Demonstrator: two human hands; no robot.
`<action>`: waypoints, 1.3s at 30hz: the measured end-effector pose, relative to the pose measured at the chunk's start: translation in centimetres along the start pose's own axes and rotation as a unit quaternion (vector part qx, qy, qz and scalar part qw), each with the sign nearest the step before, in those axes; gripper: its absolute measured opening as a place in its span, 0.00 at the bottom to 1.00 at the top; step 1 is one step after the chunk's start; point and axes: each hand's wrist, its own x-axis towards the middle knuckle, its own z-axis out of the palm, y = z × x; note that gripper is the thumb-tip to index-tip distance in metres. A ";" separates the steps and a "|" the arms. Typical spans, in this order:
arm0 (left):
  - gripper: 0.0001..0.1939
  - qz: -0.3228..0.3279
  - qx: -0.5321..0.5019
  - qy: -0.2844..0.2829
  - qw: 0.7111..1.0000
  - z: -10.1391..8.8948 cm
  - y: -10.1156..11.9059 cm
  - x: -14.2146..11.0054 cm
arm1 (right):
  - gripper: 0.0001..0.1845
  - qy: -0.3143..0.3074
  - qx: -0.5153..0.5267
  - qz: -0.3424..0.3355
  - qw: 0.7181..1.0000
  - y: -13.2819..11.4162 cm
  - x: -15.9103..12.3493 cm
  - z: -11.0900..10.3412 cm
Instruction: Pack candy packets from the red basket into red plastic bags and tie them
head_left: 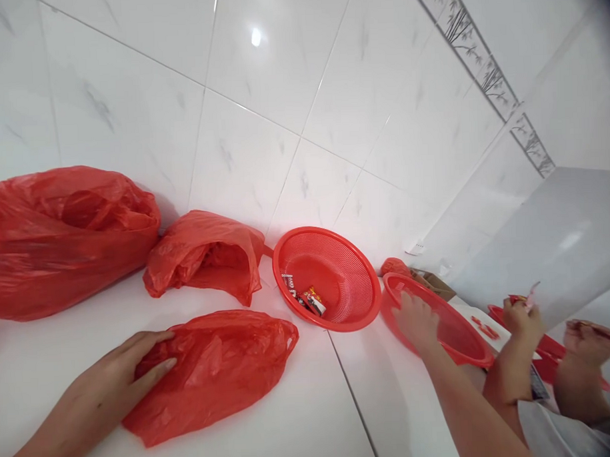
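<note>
On the white counter lies a crumpled red plastic bag (217, 371). My left hand (134, 361) grips its left end, thumb on the near side and fingers at the upper edge. To the right, my right hand (418, 318) reaches over the near rim of a red plastic basin (453, 323). Its fingers look loosely apart, and I make out nothing in them. Between my hands stands a red perforated basket (347, 280). A few small printed packets (312, 301) lie at its lower left.
Two more red bags, a large one (75, 243) and a smaller one (206, 252), stand along the tiled wall. At right, a co-worker's hand (525, 317) holds a small red packet, and another hand (589, 342) holds a thin stick-like thing. A cardboard box (434, 284) sits behind the basin.
</note>
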 end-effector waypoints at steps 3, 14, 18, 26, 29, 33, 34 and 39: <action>0.23 -0.006 -0.001 0.000 1.000 -0.1 0.2 -0.1 | 0.23 0.084 0.037 -0.086 0.992 -4.0 -0.3 -1.1; 0.22 0.011 -0.009 0.002 1.000 -0.3 0.7 -0.3 | 0.20 -0.090 0.151 -0.275 0.945 -11.7 -7.6 -2.0; 0.22 0.012 -0.011 0.001 1.000 -0.4 0.5 -0.4 | 0.22 -0.093 0.093 -0.256 0.958 -11.3 -9.2 -1.9; 0.24 0.010 -0.016 -0.007 1.000 -1.4 1.9 -1.0 | 0.25 -0.089 0.014 -0.268 0.959 -9.7 -14.7 -4.3; 0.24 0.008 -0.014 -0.010 1.000 -1.7 2.3 -1.4 | 0.25 -0.114 0.003 -0.259 0.959 -8.8 -16.9 -6.2; 0.24 0.012 -0.007 -0.010 1.000 -1.9 2.6 -1.6 | 0.25 -0.154 0.003 -0.234 0.960 -7.3 -19.1 -8.7; 0.24 0.012 -0.004 -0.011 1.000 -2.0 2.7 -1.6 | 0.26 -0.166 0.003 -0.227 0.960 -7.0 -19.6 -9.2; 0.24 0.022 -0.008 -0.014 1.000 -2.0 2.8 -1.7 | 0.21 -0.228 -0.009 -0.195 0.954 -6.1 -20.6 -11.7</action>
